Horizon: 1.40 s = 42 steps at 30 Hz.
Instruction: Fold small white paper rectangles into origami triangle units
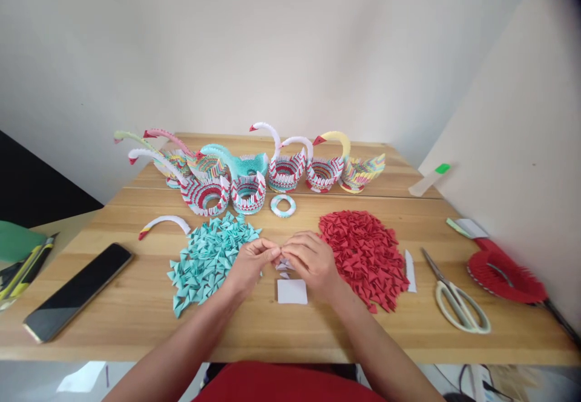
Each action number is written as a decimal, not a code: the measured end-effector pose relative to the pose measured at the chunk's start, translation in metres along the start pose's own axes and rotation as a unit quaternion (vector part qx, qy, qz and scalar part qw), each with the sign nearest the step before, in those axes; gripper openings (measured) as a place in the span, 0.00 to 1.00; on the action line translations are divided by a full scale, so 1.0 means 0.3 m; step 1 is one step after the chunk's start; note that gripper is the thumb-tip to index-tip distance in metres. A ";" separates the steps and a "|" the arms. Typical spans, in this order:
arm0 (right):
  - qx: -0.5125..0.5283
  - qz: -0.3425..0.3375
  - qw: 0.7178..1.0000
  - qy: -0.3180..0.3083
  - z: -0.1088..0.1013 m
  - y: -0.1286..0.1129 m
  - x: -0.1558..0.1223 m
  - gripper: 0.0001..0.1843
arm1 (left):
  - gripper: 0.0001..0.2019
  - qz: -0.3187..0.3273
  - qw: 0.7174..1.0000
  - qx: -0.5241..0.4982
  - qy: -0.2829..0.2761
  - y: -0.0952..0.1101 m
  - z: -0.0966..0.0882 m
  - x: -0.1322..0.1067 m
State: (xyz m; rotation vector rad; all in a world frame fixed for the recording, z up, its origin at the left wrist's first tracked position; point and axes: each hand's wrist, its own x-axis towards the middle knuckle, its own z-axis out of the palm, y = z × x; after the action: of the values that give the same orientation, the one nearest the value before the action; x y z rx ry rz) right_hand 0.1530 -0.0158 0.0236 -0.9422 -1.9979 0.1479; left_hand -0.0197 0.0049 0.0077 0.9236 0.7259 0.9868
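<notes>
My left hand (250, 263) and my right hand (313, 261) meet at the middle of the table, thumbs and fingertips pinched together. Between them is a small piece of white paper, mostly hidden by the fingers. Just under my fingers lie small pale folded pieces (284, 265). A stack of white paper rectangles (292, 292) rests in front of them, nearer to me. Left of my left hand spreads a heap of turquoise folded paper triangles (206, 263). To the right of my right hand is a heap of red folded paper triangles (363, 257).
Several paper swans (204, 193) stand along the back. A blue-and-white paper ring (282, 206) and a white curved swan neck (166, 220) lie before them. A phone (79, 290) is at left; scissors (458, 302), a white paper strip (410, 270) and a red brush-like object (503, 275) are at right.
</notes>
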 end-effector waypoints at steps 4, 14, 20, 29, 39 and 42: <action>0.025 0.022 0.999 0.010 -0.003 0.006 -0.014 0.07 | 0.04 0.081 0.983 0.163 0.038 0.022 0.006 -0.009; 0.097 0.091 0.991 0.004 0.007 0.010 -0.029 0.07 | 0.04 0.152 0.963 0.215 0.054 0.027 0.016 -0.017; 0.116 0.138 0.984 0.014 0.022 0.014 -0.041 0.07 | 0.06 0.109 0.983 0.134 0.055 0.013 0.013 -0.011; 0.119 0.110 0.986 0.030 0.022 0.012 -0.046 0.07 | 0.04 0.128 0.965 0.223 0.049 -0.007 0.017 -0.019; 0.132 0.095 0.986 0.026 0.008 0.011 -0.043 0.06 | 0.05 0.175 0.929 0.325 0.024 -0.011 0.009 -0.015; 0.136 0.094 0.986 0.024 0.008 0.012 -0.041 0.06 | 0.06 0.178 0.924 0.337 0.024 -0.014 0.010 -0.014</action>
State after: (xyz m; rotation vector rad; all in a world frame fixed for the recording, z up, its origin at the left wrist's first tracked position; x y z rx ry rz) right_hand 0.1570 -0.0210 0.0122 -0.9438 -1.7878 0.4855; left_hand -0.0173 -0.0009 0.0058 1.6823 0.9872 1.0935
